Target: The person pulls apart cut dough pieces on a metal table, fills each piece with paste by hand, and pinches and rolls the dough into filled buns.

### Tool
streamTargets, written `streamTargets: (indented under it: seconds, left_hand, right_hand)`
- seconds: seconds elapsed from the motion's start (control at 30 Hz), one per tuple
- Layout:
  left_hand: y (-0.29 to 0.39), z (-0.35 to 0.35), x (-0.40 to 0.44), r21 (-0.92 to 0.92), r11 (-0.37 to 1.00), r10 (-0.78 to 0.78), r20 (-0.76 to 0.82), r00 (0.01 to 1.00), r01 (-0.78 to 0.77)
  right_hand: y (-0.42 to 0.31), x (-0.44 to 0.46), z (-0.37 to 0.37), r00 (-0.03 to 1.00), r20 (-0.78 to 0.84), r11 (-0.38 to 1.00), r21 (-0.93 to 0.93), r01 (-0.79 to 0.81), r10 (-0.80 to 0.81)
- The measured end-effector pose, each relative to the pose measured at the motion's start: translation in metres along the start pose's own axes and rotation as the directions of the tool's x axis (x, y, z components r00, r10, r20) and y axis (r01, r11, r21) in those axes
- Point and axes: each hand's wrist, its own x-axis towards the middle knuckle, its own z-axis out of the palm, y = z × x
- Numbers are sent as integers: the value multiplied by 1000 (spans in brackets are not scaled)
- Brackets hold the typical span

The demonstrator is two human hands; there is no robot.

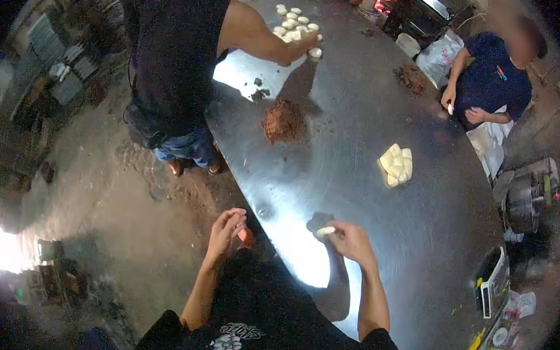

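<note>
Between the thumb and fingers of my right hand is a small pale dough piece, held above the metal table. My left hand is raised near the table's edge with its fingers bent; what it holds, if anything, is too small to make out. Farther along the table lies a pile of pale dough pieces, ahead and to the right of my right hand. A brown crumbly heap sits ahead, beyond both hands.
At the left edge stands a person in black, one hand at several round dough pieces. Another person is across the table, near a second brown heap. A scale and a metal pot are at right.
</note>
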Motion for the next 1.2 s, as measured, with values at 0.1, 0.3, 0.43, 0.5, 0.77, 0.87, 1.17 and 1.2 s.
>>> streamTargets:
  seconds: [0.1, 0.3, 0.43, 0.5, 0.77, 0.87, 1.17, 1.2]
  left_hand:
    - [7, 17, 22, -61, 998, -11, 108, 994, 18]
    - [38, 63, 76, 141, 988, 28, 192, 981, -56]
    - [52, 107, 116, 256, 934, 153, 347, 925, -251]
    - [55, 145, 135, 270, 922, 143, 431, 891, -279]
    - [-71, 344, 257, 444, 395, 184, 820, 542, -805]
    - [-118, 402, 271, 471, 146, 236, 838, 493, -870]
    - [-46, 326, 184, 345, 806, -33, 837, 546, -481]
    - [-43, 302, 171, 365, 848, -122, 841, 528, -385]
  right_hand:
    - [-23, -2, -22, 974, 60, 940, 281, 194, -219]
    - [-123, 67, -42, 821, -439, 527, 630, 571, -364]
    - [-114, 77, -26, 769, -509, 658, 432, 617, -386]
    - [-83, 78, -3, 823, -484, 767, 393, 507, -296]
    - [18, 38, 14, 745, -581, 693, 684, 227, 329]
    - [44, 17, -16, 629, -590, 712, 698, 81, 507]
    - [93, 22, -8, 535, -658, 738, 669, 92, 530]
    - [67, 28, -10, 591, -624, 686, 710, 156, 511]
